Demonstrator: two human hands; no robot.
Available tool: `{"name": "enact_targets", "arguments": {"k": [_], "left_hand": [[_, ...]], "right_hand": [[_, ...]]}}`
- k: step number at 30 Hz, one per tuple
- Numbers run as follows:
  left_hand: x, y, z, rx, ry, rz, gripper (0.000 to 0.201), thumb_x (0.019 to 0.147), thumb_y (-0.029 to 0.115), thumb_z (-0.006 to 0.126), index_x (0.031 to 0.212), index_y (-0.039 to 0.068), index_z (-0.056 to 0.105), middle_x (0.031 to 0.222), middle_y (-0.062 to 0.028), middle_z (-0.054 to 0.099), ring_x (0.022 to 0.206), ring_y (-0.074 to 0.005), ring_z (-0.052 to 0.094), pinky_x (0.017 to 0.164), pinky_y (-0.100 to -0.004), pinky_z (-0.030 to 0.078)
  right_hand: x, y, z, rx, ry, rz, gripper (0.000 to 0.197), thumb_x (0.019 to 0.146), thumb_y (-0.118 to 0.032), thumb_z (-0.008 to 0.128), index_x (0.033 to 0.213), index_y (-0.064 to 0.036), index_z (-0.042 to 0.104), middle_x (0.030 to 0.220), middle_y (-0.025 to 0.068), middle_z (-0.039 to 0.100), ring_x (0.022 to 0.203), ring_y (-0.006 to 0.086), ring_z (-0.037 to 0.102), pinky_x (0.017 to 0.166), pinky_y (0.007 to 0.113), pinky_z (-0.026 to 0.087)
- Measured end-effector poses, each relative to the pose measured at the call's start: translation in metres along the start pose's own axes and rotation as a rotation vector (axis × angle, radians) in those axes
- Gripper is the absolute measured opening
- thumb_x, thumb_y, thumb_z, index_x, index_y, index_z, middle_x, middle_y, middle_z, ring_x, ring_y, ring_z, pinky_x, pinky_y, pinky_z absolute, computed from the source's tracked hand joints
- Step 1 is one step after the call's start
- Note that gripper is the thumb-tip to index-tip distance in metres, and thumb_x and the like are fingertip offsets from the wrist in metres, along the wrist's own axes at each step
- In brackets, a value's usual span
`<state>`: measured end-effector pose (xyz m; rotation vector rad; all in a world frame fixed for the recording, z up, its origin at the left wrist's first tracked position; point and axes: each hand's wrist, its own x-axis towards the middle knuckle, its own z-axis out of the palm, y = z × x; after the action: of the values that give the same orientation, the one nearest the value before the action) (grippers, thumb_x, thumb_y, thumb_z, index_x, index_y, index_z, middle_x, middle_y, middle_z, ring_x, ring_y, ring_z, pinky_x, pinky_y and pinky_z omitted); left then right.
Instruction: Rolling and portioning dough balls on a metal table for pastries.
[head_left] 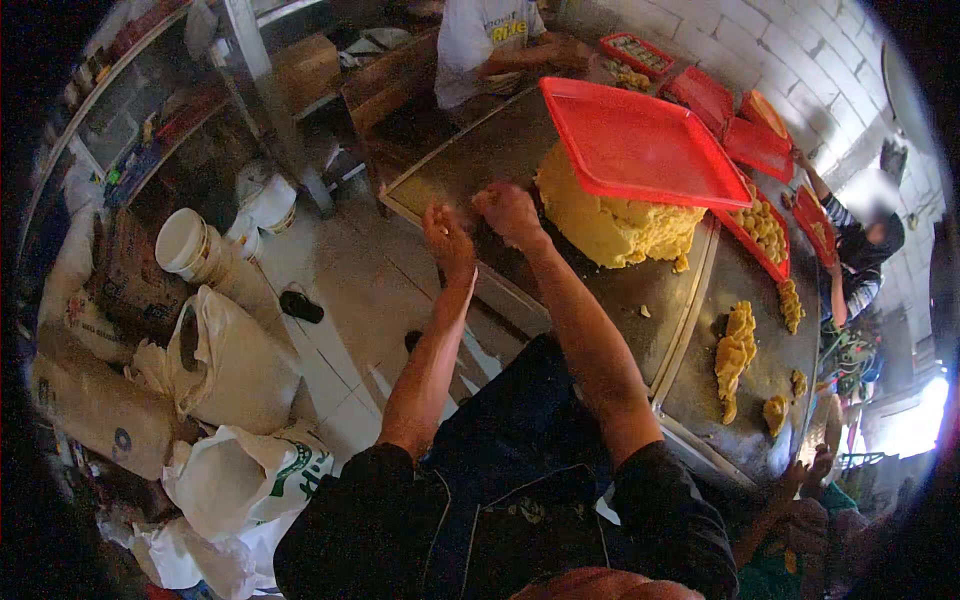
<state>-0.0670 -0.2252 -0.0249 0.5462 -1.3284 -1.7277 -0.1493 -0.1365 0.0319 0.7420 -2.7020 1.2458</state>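
Over the near left edge of the metal-topped table (440, 165), my two hands are raised close together. My left hand (449, 240) is open, fingers loosely bent, with a small pale bit showing on it. My right hand (510, 215) is closed, its fingers curled and slightly blurred; whatever they hold, if anything, is hidden. Right of it stands a big mound of yellow dough (625, 235). An upturned-looking red plastic tray (650, 145) rests tilted on top, hiding the mound's upper part. A dough crumb (645, 311) lies in front of the mound.
Dough lumps (735, 350) lie on the right table section, near a red tray of shaped pieces (762, 235). More red trays (700, 95) line the wall. Co-workers stand across (490, 50) and at right (865, 260). Sacks (235, 360) and white buckets (185, 245) crowd the left floor.
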Motion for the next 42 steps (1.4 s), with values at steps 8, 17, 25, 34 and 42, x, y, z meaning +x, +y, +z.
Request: {"name": "enact_targets", "arguments": {"k": [8, 17, 25, 34, 42], "left_hand": [[0.025, -0.009, -0.008, -0.124, -0.004, -0.176, 0.055, 0.102, 0.044, 0.059, 0.133, -0.001, 0.055, 0.119, -0.0154, 0.062, 0.108, -0.0231, 0.058, 0.095, -0.0436, 0.047], [0.036, -0.024, -0.021, -0.070, 0.014, 0.076, 0.036, 0.101, 0.024, 0.065, 0.128, -0.001, 0.062, 0.106, -0.0152, 0.070, 0.082, -0.0195, 0.064, 0.072, -0.0348, 0.054], [-0.093, 0.058, 0.016, -0.355, -0.459, -0.201, 0.026, 0.103, 0.015, 0.059, 0.123, 0.000, 0.063, 0.105, -0.0093, 0.068, 0.086, -0.0167, 0.062, 0.072, -0.0327, 0.052], [-0.201, 0.054, 0.067, -0.170, -1.076, -0.415, 0.028, 0.094, 0.007, 0.069, 0.120, 0.000, 0.062, 0.096, -0.0041, 0.063, 0.074, -0.0091, 0.058, 0.060, -0.0223, 0.048], [-0.223, 0.059, 0.084, -0.104, -1.344, -0.600, 0.015, 0.099, 0.016, 0.066, 0.109, 0.005, 0.068, 0.092, -0.0002, 0.064, 0.065, -0.0053, 0.053, 0.049, -0.0209, 0.038]], "right_hand": [[0.021, -0.040, -0.035, -0.632, -0.527, -0.161, 0.036, 0.092, -0.034, 0.065, 0.122, -0.0162, 0.069, 0.105, 0.0098, 0.074, 0.098, 0.0331, 0.071, 0.083, 0.044, 0.056], [-0.056, -0.074, -0.065, -0.292, -0.204, -0.142, 0.034, 0.091, -0.020, 0.065, 0.121, -0.0052, 0.068, 0.104, 0.0206, 0.073, 0.092, 0.0356, 0.072, 0.077, 0.043, 0.058], [-0.251, -0.019, -0.161, -0.052, 0.411, -0.014, 0.034, 0.089, -0.020, 0.076, 0.119, -0.0036, 0.071, 0.119, 0.0189, 0.071, 0.113, 0.0315, 0.069, 0.095, 0.038, 0.056], [-0.438, 0.111, -0.274, -0.822, 0.752, 0.854, 0.053, 0.100, -0.026, 0.056, 0.145, 0.0005, 0.045, 0.149, 0.0256, 0.047, 0.134, 0.0432, 0.049, 0.104, 0.048, 0.048], [-0.455, 0.123, -0.295, -0.672, 0.711, 0.692, 0.036, 0.097, -0.015, 0.057, 0.132, -0.0094, 0.060, 0.124, 0.0175, 0.067, 0.109, 0.0369, 0.066, 0.091, 0.045, 0.055]]}}
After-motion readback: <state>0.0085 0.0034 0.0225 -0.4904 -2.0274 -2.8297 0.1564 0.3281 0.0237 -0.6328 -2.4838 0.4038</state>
